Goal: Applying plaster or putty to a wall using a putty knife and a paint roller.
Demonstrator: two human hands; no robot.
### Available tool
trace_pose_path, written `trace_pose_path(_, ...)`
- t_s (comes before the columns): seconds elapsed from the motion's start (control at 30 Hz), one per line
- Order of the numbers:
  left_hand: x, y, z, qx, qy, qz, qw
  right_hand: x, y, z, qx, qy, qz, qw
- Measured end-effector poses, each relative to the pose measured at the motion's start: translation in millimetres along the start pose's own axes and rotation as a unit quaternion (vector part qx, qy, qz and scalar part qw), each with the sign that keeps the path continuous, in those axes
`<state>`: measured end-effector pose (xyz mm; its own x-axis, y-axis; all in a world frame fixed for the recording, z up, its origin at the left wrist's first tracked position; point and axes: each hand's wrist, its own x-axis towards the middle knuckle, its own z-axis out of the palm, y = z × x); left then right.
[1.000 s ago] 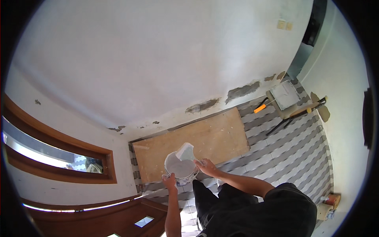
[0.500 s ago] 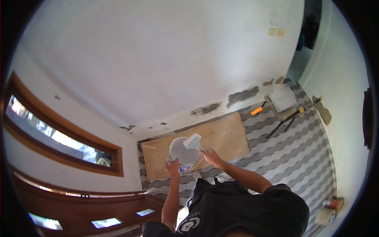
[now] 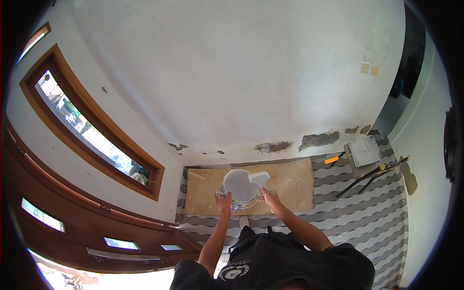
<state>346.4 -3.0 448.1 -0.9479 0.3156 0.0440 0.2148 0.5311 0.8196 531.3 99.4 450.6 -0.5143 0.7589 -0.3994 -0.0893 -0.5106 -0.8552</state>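
A white bucket (image 3: pixel 240 186) with pale paint inside is held in front of my body, above a tan board (image 3: pixel 295 186). My left hand (image 3: pixel 224 202) is closed on the bucket's left rim. In my right hand (image 3: pixel 269 198) is a wide, flat paintbrush (image 3: pixel 259 179), gripped by its handle. Its pale, paint-coated head points up and left over the bucket's right rim. The right fingers are close to the bucket's side; whether they also touch it I cannot tell.
Ahead stands a white wall (image 3: pixel 251 87) with grey bare patches (image 3: pixel 319 139) low down. At right, a small stand (image 3: pixel 369 175) bears a grey-white tray (image 3: pixel 365 151), beside an orange-handled tool (image 3: pixel 332 160). A wooden-framed window (image 3: pixel 157 181) and brown door (image 3: pixel 79 212) are at left.
My view has tilted and shifted, so more of the door and window shows. Both hands keep hold of the bucket and paintbrush; the brush head has turned slightly to the right.
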Motion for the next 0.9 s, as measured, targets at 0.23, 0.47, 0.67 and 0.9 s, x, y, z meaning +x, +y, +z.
trace_pose_path(0.23, 21, -34, 3, -0.018, 0.004, -0.027, 0.999, -6, -6, -2, -0.030, 0.031, -0.024, 0.999)
trace_pose_path(0.47, 55, -58, -2, -0.206, -0.041, -0.070, 0.975, 23, -37, 8, -0.015, -0.029, -0.080, 0.996)
trace_pose_path(0.67, 99, -30, -9, -0.261, -0.054, -0.100, 0.959, 70, -131, 26, 0.009, 0.030, -0.101, 0.994)
trace_pose_path(0.9, 179, -20, -8, -0.230, -0.077, -0.111, 0.964, 159, -328, -4, -0.160, 0.154, -0.330, 0.918)
